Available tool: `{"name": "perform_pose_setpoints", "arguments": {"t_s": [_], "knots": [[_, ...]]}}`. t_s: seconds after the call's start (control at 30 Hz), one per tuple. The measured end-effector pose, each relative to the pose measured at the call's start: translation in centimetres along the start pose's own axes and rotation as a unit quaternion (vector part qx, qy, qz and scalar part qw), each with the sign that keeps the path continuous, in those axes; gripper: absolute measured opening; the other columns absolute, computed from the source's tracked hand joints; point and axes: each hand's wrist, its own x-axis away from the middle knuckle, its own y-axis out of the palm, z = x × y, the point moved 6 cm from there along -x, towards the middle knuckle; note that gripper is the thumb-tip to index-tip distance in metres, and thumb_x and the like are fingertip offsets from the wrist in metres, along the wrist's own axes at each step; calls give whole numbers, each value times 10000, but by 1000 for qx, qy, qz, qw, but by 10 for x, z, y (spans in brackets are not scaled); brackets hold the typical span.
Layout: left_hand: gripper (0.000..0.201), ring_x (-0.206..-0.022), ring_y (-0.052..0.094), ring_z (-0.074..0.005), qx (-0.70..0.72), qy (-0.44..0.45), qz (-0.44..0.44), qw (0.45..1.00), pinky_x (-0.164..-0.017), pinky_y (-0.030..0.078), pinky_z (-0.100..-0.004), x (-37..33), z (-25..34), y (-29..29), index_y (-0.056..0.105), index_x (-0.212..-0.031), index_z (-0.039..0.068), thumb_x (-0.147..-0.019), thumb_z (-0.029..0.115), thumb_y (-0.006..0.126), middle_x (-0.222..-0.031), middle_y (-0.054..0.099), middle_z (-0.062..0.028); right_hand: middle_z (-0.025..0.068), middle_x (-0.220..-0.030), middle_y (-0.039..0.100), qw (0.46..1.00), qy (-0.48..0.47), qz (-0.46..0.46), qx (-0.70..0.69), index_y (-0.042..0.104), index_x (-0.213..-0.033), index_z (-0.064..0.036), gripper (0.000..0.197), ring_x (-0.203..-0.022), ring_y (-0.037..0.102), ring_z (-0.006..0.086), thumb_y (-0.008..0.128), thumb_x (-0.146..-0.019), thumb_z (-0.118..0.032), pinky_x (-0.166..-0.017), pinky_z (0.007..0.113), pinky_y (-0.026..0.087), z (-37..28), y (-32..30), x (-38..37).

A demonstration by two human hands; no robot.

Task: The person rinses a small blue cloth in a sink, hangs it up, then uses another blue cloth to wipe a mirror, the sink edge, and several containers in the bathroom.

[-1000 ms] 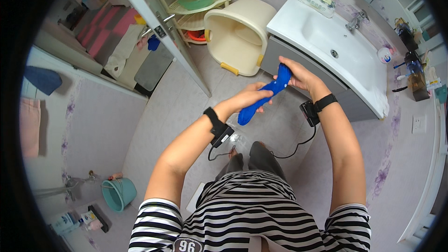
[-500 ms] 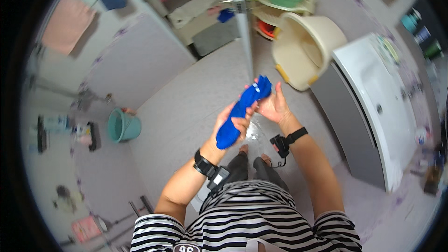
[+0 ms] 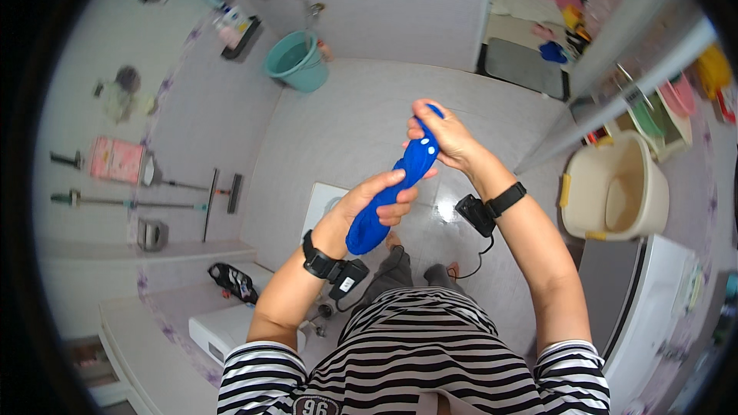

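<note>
A bright blue cloth (image 3: 367,234), twisted into a thick roll with white spots near its upper end, is held out in front of me above the floor. My left hand (image 3: 367,198) wraps round its lower half, fingers curled over the fabric. Higher up, my right hand (image 3: 444,138) is closed on the far end, thumb on top. The roll slants from lower left to upper right between both hands. Black straps with small devices are round both wrists.
A teal bucket (image 3: 301,69) stands by the far wall. To the right are a cream tub (image 3: 615,192) and a grey cabinet (image 3: 607,284). Long-handled cleaning tools hang at left, above a white appliance (image 3: 231,334). A doorway with a grey mat (image 3: 526,67) opens at upper right.
My right hand, previously spread beside the cloth's upper end, has closed on that end. The view has swung left, so the bucket and left wall show more centrally.
</note>
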Motion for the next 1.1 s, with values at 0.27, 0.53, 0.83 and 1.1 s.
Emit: {"name": "perform_pose_setpoints", "arguments": {"t_s": [0.27, 0.53, 0.83, 1.1], "knots": [[227, -440, 470, -103, -543, 130, 339, 757, -432, 392, -259, 110, 92, -107, 504, -858, 26, -874, 252, 525, -595, 480, -19, 169, -655, 579, 884, 8, -117, 452, 579, -839, 44, 362, -585, 574, 255, 534, -867, -314, -584, 346, 472, 122, 131, -141], [265, -561, 580, -356, -781, 130, 506, 342, -518, 465, -430, 219, 136, -162, 507, -788, -6, -783, 244, 594, -607, 574, -185, 292, -869, 606, 692, 77, -255, 671, 619, -889, 60, 353, -855, 600, 405, 517, -826, -273, -754, 411, 485, 245, 248, -200], [281, -558, 613, -301, -754, 19, 584, 300, -518, 481, -389, 255, 172, -201, 515, -877, -6, -822, 262, 576, -642, 612, -160, 229, -816, 636, 640, 97, -342, 681, 595, -924, 73, 432, -762, 633, 343, 544, -821, -343, -701, 390, 504, 314, 292, -257], [381, -611, 572, -147, -416, 290, 608, 611, -543, 471, -287, 263, 256, -181, 530, -1055, -23, -894, 320, 495, -758, 586, -84, 122, -988, 590, 795, 316, -363, 370, 445, -1204, 0, 581, -837, 601, 197, 665, -784, -336, -690, 315, 501, 258, 265, -357]]}}
